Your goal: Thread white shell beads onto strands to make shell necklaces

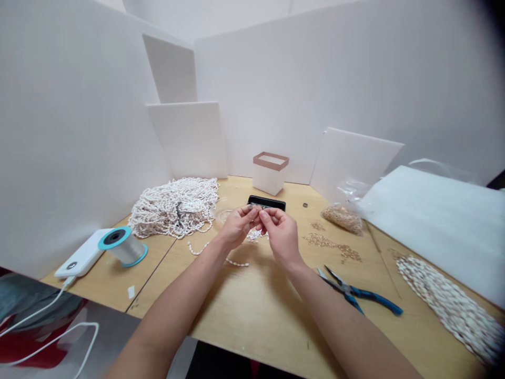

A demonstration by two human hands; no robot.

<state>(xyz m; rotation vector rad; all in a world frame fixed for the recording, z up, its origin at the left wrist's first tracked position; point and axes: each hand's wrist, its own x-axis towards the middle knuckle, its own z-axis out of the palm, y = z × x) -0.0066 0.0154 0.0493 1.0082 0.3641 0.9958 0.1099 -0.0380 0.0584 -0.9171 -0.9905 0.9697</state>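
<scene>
My left hand [238,226] and my right hand [278,235] meet above the middle of the wooden table, fingertips pinching a small silver metal fitting [256,207] between them. Its exact form is too small to tell. Below my hands lies a short bunch of white beads [255,235], and a loose strand of white beads [209,252] trails over the wood to the left. A black flat box [266,202] sits just beyond my fingers, partly hidden by them.
A large heap of white bead strands [173,208] lies at left, near a clear thread spool [123,246] and a white power bank [81,260]. Blue-handled pliers [357,292], loose gold beads [331,245], a bagged bead mass [342,220] and more strands [450,308] lie at right.
</scene>
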